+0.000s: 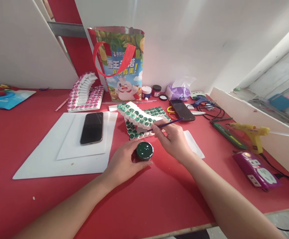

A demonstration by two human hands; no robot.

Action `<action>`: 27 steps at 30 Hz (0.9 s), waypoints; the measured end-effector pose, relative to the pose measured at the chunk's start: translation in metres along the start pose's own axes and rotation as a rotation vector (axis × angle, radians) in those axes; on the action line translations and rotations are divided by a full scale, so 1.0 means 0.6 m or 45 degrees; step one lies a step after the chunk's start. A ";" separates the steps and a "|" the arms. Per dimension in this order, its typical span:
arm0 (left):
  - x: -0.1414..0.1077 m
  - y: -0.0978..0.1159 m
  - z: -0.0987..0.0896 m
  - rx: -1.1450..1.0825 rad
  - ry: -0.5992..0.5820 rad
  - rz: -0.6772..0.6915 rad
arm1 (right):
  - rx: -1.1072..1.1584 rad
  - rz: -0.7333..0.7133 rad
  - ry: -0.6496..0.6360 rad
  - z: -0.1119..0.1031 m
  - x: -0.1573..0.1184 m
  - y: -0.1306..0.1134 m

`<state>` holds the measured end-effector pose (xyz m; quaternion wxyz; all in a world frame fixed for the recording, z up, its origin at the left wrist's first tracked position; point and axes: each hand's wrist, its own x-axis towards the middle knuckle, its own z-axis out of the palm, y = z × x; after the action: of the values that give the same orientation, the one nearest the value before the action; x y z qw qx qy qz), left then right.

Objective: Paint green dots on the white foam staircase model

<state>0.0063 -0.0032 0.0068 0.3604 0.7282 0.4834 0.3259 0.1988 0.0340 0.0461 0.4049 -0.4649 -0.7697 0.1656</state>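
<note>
My left hand (124, 162) is wrapped round a small open jar of dark green paint (144, 150) on the red table. In my right hand (173, 137) I grip a thin dark blue paintbrush (169, 123), its tip end pointing left at the lower row of a white curved model (144, 116). Rows of rosette-like knobs cover the model, many painted green. A few knobs near the brush look white. Whether the bristles touch a knob I cannot tell. My right fingers hide part of the model's front edge.
Behind the model stand a printed shopping bag (124, 66), paint jars (146, 92) and a purple tissue pack (178, 91). White boards carry a phone (92, 128) at left. A pink-knobbed model (84, 94) sits behind. Right lie another phone (182, 110), a green cutter (228, 135), a yellow glue gun (252, 132) and a purple box (256, 171).
</note>
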 end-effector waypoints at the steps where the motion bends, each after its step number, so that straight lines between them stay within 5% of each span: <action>1: 0.000 0.000 0.000 -0.003 0.001 0.002 | -0.001 0.001 -0.012 -0.001 0.000 0.000; 27: -0.001 -0.002 0.000 0.015 0.004 -0.008 | -0.052 -0.051 0.003 0.005 -0.003 0.005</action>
<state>0.0059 -0.0033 0.0057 0.3563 0.7282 0.4882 0.3231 0.1986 0.0344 0.0418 0.3993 -0.4577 -0.7818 0.1411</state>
